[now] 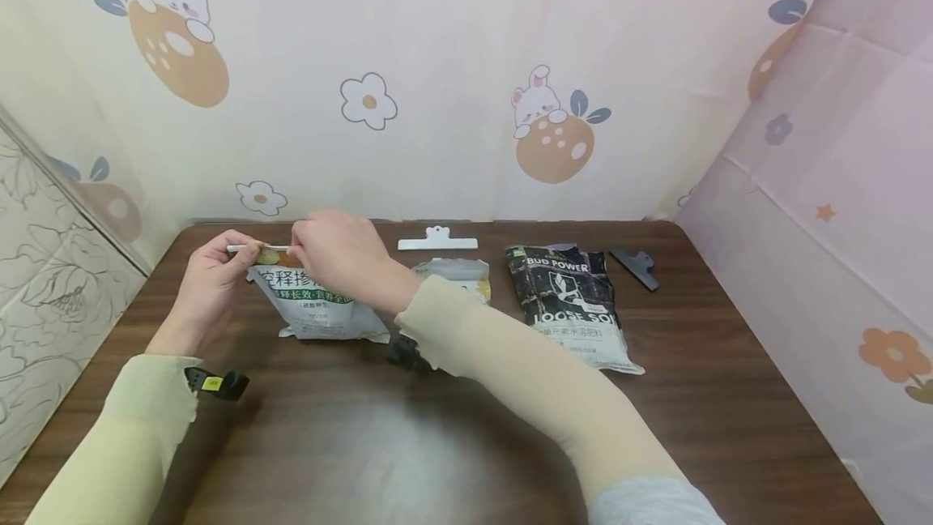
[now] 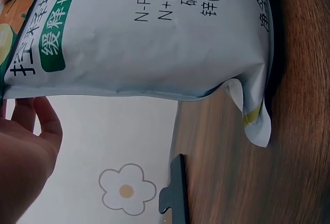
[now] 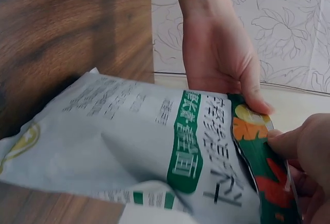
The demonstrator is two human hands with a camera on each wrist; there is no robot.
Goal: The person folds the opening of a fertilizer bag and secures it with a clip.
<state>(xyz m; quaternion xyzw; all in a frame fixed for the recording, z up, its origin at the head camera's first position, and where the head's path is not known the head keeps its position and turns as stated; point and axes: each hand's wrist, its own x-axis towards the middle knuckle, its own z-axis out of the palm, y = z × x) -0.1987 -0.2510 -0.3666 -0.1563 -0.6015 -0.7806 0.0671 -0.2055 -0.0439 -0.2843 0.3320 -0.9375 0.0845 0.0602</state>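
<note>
A grey-white fertilizer bag (image 1: 321,310) with a green and orange top stands upright on the left of the table. My left hand (image 1: 211,286) pinches the left part of its top edge between thumb and fingers. At the other end of that edge, my right hand (image 1: 342,253) grips the top with curled fingers. In the right wrist view the left thumb lies on the printed top band (image 3: 258,152), and the right hand (image 3: 309,157) holds the same edge. The left wrist view shows the bag's side (image 2: 154,53) and the left hand (image 2: 26,157) behind its edge.
A white clip (image 1: 437,241) lies at the table's back edge, behind a smaller bag (image 1: 466,270) partly hidden by the right arm. Farther right lie a black-and-white soil bag (image 1: 564,290) and a dark clip (image 1: 637,268). Another dark clip (image 2: 178,193) shows in the left wrist view.
</note>
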